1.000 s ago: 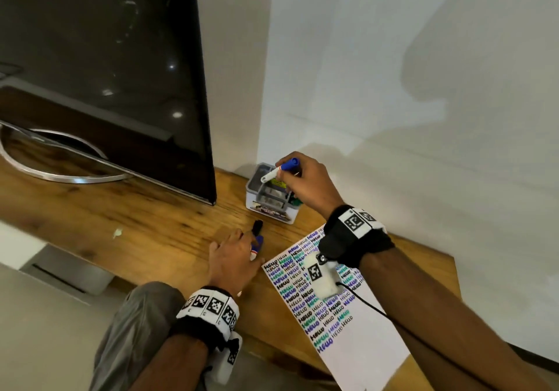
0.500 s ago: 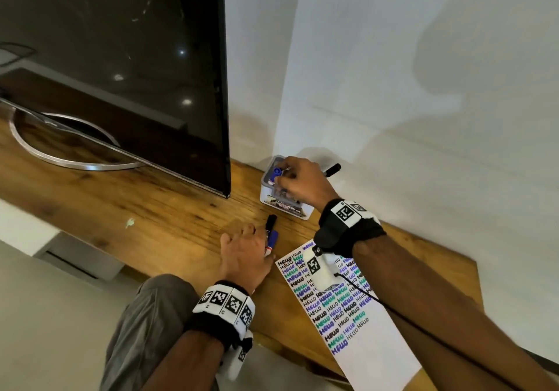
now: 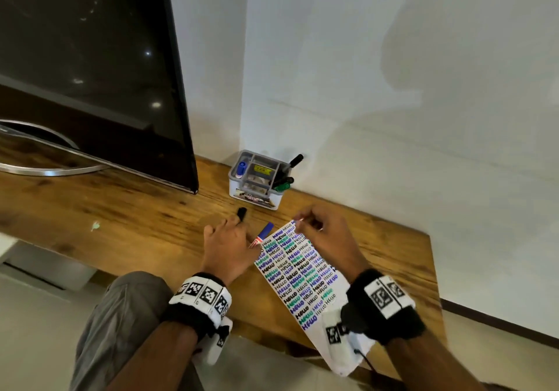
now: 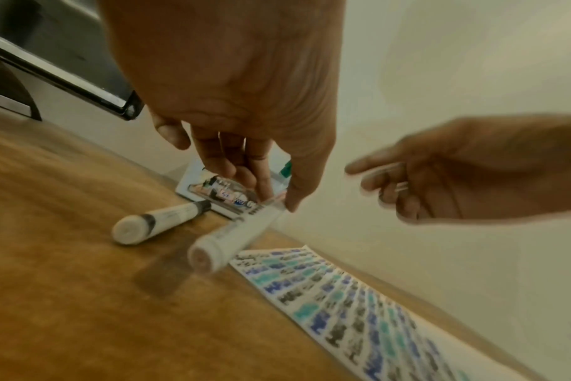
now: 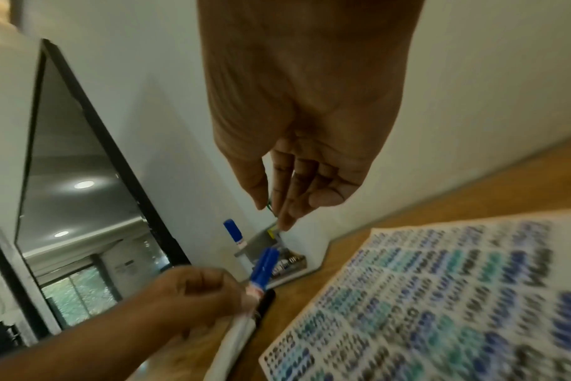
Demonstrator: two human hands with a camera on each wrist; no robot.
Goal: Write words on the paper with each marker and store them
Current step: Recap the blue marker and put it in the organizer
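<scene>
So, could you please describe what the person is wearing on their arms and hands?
Both forearms are bare, no sleeves or gloves. The left wrist and right wrist each carry a black band with a white strip of square black-and-white tags. A white tagged camera block hangs under the right one, with a thin black cable.

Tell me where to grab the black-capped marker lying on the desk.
Grip the black-capped marker at mid-barrel, coming down from above with fingers across it: it lies flat on the desk, white barrel bare, cap end pointing toward the organizer box.
</scene>
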